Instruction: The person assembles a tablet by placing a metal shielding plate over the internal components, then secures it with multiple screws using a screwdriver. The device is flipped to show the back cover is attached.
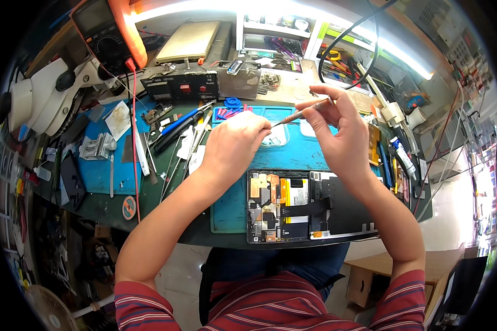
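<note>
My right hand grips a slim precision screwdriver between thumb and fingers, its thin tip slanting down to the left. My left hand is pinched closed at that tip; whatever its fingers hold is too small or hidden to make out. Just below the tip, a small clear tub with little parts in it stands on the blue work mat. Nearer to me lies an opened tablet-like device, its boards, silver-white battery and a black ribbon cable exposed. Neither hand touches it.
At the left, a blue pen-like tool, loose tools and a dark phone-like slab lie around. A black power unit and a multimeter stand behind. A white-and-blue tube is at the right, and a cable loop hangs above.
</note>
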The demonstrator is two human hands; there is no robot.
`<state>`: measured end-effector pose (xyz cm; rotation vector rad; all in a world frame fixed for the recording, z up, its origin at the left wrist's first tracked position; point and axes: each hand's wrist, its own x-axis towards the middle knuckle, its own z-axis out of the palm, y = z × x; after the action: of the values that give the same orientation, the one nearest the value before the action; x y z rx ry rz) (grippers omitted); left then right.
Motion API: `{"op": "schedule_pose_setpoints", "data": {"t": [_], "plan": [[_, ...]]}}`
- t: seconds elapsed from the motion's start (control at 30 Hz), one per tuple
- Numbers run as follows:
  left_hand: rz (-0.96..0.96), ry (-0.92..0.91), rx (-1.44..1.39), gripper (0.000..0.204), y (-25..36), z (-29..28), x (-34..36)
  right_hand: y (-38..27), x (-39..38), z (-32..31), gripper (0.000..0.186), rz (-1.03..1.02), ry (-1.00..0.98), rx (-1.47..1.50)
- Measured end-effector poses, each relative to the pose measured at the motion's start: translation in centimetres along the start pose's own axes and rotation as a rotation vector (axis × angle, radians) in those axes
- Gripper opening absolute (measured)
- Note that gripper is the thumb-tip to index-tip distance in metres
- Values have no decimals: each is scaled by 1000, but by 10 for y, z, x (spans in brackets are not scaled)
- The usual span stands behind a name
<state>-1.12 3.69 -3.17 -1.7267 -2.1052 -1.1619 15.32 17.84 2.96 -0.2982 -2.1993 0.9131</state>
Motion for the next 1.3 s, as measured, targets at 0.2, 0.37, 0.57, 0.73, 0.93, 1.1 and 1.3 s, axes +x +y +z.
{"op": "schedule_pose_setpoints", "data": {"t": [0.2,0.37,0.57,0.73,0.93,1.1,1.3], "plan": [[-28,14,34,10,4,2,-1,6,-1,-9,36,74,-8,37],[-88,-81,-112,11,5,-4,-2,2,-5,-8,37,80,-49,67],[-13,-112,-159,13,8,-10,-6,-5,-6,-13,39,20,-134,79],[-24,-105,-161,13,14,-21,-11,-13,-8,-12,39,-30,-180,131],[-142,-176,-202,14,33,-41,-37,-23,-23,0,43,-226,-170,79],[-167,-178,-231,11,55,-59,-79,-47,-42,4,53,-338,-260,-26],[-97,-252,-259,44,63,-71,-113,-47,-59,14,56,-426,-297,49]]}}
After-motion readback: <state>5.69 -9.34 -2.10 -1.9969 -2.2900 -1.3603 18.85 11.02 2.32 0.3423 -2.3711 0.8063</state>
